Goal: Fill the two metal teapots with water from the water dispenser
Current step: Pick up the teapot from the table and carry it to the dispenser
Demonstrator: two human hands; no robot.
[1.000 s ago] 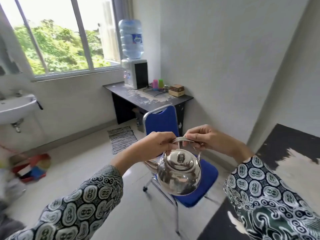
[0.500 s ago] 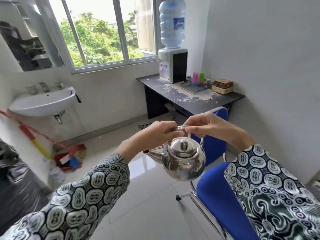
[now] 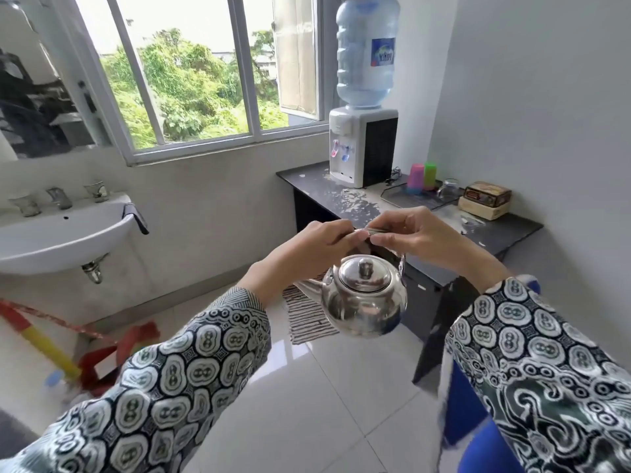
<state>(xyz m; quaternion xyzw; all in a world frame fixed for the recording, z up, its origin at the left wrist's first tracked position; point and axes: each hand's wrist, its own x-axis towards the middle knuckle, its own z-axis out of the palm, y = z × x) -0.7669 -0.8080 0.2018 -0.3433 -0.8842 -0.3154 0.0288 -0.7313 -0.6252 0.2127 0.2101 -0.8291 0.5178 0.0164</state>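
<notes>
A shiny metal teapot (image 3: 365,303) with its lid on hangs in front of me, spout pointing left. My left hand (image 3: 307,249) and my right hand (image 3: 421,235) both pinch its thin wire handle from either side, above the lid. The water dispenser (image 3: 362,146), white with a black side and a large blue bottle on top, stands at the far end of a dark table (image 3: 491,230) under the window. Only one teapot is in view.
On the table sit pink and green cups (image 3: 422,177) in a dark tray, a glass jar (image 3: 449,190) and a small box (image 3: 485,199). A white sink (image 3: 58,233) is on the left wall. A striped mat (image 3: 307,315) lies on the tiled floor. A blue chair (image 3: 478,421) is at lower right.
The view has swung left and closer to the dispenser table. The blue chair has dropped to the lower right. Both hands still hold the teapot's handle.
</notes>
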